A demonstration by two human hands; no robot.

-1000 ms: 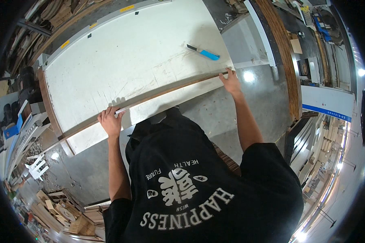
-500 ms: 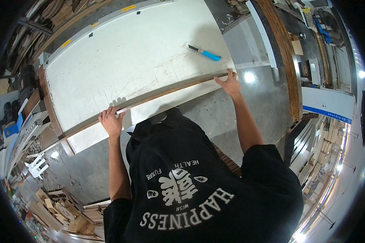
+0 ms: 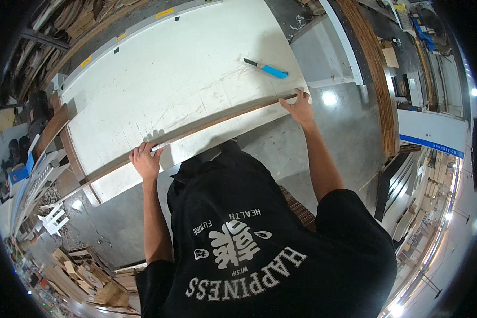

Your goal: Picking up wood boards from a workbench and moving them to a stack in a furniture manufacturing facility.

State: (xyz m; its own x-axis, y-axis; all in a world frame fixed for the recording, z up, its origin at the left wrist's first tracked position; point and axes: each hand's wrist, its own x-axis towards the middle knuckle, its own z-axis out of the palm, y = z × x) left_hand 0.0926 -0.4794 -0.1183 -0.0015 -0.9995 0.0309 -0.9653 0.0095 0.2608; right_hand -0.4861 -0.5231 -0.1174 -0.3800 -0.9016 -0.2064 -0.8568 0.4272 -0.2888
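Observation:
A long, thin brown wooden strip (image 3: pixel 217 123) lies slantwise across the near part of a white tabletop (image 3: pixel 159 79). My left hand (image 3: pixel 145 161) is closed around the strip toward its left part. A slim white stick-like piece (image 3: pixel 160 147) pokes out by its thumb; what it is I cannot make out. At the strip's right end, by the tabletop's right edge, my right hand (image 3: pixel 301 110) pinches it between thumb and fingers. Beyond the strip rests a blue utility knife (image 3: pixel 273 71) with a black tip, touched by neither hand.
A grey metal rail (image 3: pixel 143 24) with yellow labels runs along the far edge. Brown boards (image 3: pixel 69 146) stand at the table's left end. A white plastic chair (image 3: pixel 53 219) and stacked wood offcuts (image 3: pixel 93 281) are at lower left. A thick wooden beam (image 3: pixel 373 69) is to the right.
The view has shifted slightly. Both hands keep their hold on the strip, and the utility knife lies in the same place on the tabletop.

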